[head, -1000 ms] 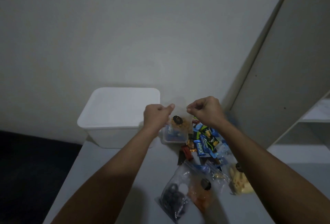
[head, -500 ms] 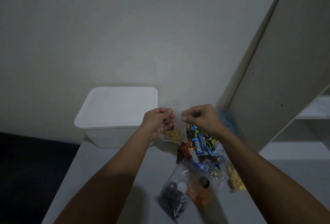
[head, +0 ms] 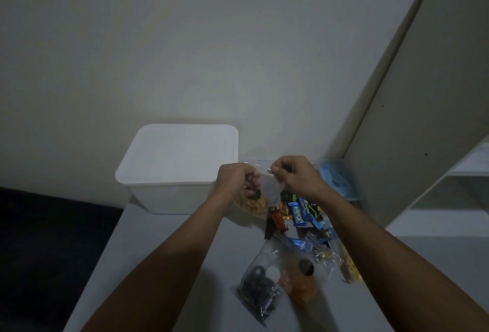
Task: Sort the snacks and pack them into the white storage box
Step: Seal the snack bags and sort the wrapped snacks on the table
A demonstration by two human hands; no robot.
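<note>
While our left hand (head: 235, 182) and right hand (head: 296, 175) pinch the top edge of a clear plastic zip bag of yellow-brown snacks (head: 260, 199) between curled fingers, the bag hangs above the pale grey table (head: 164, 265), just right of the white rectangular plastic storage box (head: 177, 170). We see blue wrapped snack bars (head: 301, 211) below the right hand, and nearer us a clear bag of dark round pieces (head: 258, 289) beside a clear bag of orange snacks (head: 300, 282).
</note>
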